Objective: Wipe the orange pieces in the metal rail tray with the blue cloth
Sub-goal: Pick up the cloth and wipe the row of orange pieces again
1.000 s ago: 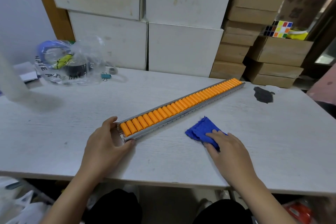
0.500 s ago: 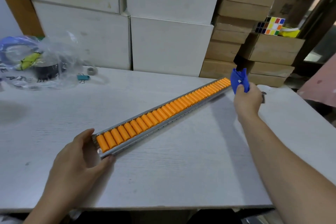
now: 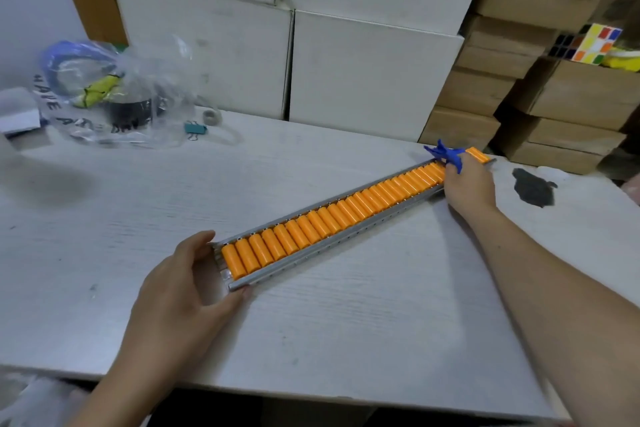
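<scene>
A long metal rail tray (image 3: 349, 239) lies diagonally across the pale wood-grain surface (image 3: 346, 322), running from near left to far right, and a single row of orange pieces (image 3: 332, 218) fills it side by side from end to end. The left hand (image 3: 180, 288) is at the near end of the tray, its grip wrapped around that end with the thumb on the far rail and the fingers curled along the near rail, touching the metal. The right hand (image 3: 467, 184) reaches out to the far end, its grip closed on the blue cloth (image 3: 448, 154), which is bunched between the fingers and pressed down on the orange pieces close to the far tip; a couple of pieces show beyond the cloth. A dark stain or scrap (image 3: 531, 185) sits on the surface just right of that hand. At the far left of the surface lies a clear plastic bag (image 3: 114, 97) with dark and yellow items inside, and beside it a small teal binder clip (image 3: 195, 129) and a little grey ring (image 3: 212, 117). Behind the surface stand stacked white boxes (image 3: 363, 73), and to the right brown cardboard boxes (image 3: 554, 97), with a colour puzzle cube (image 3: 595, 43) resting on one of them.
</scene>
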Action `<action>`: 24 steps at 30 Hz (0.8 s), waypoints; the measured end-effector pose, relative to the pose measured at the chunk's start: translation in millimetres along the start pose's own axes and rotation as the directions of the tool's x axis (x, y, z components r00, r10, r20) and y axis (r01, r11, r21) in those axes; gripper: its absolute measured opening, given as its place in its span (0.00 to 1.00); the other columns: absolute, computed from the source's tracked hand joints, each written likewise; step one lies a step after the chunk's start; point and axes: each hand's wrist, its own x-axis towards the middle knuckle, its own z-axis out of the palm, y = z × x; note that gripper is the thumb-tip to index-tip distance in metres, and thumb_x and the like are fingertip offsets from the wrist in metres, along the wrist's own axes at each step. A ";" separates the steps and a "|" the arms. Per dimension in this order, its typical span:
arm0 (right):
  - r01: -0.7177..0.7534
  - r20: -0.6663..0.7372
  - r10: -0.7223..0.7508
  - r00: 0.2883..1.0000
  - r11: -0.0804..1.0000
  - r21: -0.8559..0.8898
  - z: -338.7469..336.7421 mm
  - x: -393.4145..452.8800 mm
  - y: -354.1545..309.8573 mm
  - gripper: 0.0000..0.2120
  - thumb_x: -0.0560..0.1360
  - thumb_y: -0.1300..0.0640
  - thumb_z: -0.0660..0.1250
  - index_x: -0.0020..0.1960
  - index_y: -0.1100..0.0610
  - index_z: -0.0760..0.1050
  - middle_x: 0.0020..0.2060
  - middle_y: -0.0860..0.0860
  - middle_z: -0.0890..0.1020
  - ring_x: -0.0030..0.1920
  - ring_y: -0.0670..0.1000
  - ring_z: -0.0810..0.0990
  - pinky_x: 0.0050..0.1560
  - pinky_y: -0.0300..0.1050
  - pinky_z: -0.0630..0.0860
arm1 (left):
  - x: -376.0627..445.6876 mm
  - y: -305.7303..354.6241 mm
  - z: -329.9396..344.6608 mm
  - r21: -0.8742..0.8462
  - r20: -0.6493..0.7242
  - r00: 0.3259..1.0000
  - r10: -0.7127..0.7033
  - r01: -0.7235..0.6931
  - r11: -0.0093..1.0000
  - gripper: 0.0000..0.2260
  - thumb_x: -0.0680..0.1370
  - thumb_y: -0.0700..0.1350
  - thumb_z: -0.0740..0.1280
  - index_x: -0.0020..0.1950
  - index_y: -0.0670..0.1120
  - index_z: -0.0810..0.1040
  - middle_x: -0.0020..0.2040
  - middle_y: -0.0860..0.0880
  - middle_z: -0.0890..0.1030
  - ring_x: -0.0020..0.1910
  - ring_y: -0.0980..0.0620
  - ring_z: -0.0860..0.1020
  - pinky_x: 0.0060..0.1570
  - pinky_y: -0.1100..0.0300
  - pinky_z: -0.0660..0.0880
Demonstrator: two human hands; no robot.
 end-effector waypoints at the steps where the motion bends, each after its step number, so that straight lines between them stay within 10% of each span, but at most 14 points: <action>1: 0.014 0.007 -0.014 1.000 1.000 -0.009 -0.3 -2.9 -2.2 0.09 0.80 0.58 0.57 0.55 0.58 0.73 0.43 0.57 0.77 0.39 0.55 0.73 0.33 0.46 0.66 | -0.2 -0.2 -0.1 -0.002 -0.001 1.000 0.003 -0.003 1.000 0.39 0.59 0.58 0.74 0.68 0.55 0.67 0.60 0.53 0.79 0.61 0.50 0.75 0.57 0.50 0.72; 18: 0.184 0.110 -0.202 0.973 0.971 0.152 5.4 -113.3 -69.9 0.07 0.79 0.57 0.57 0.46 0.58 0.72 0.38 0.56 0.77 0.38 0.57 0.74 0.35 0.51 0.70 | 0.8 -3.5 -3.1 0.001 -0.001 0.999 0.038 -0.038 0.999 0.31 0.63 0.52 0.77 0.64 0.53 0.72 0.56 0.52 0.80 0.57 0.50 0.75 0.51 0.54 0.71; 24: 0.193 0.184 -0.240 0.953 0.951 0.240 10.1 -163.9 -99.3 0.09 0.78 0.56 0.58 0.53 0.58 0.75 0.46 0.57 0.81 0.53 0.62 0.76 0.44 0.50 0.69 | 0.3 -2.6 -2.9 -0.002 0.006 0.999 0.040 -0.040 0.999 0.31 0.64 0.53 0.77 0.64 0.52 0.72 0.56 0.52 0.80 0.56 0.50 0.75 0.50 0.55 0.69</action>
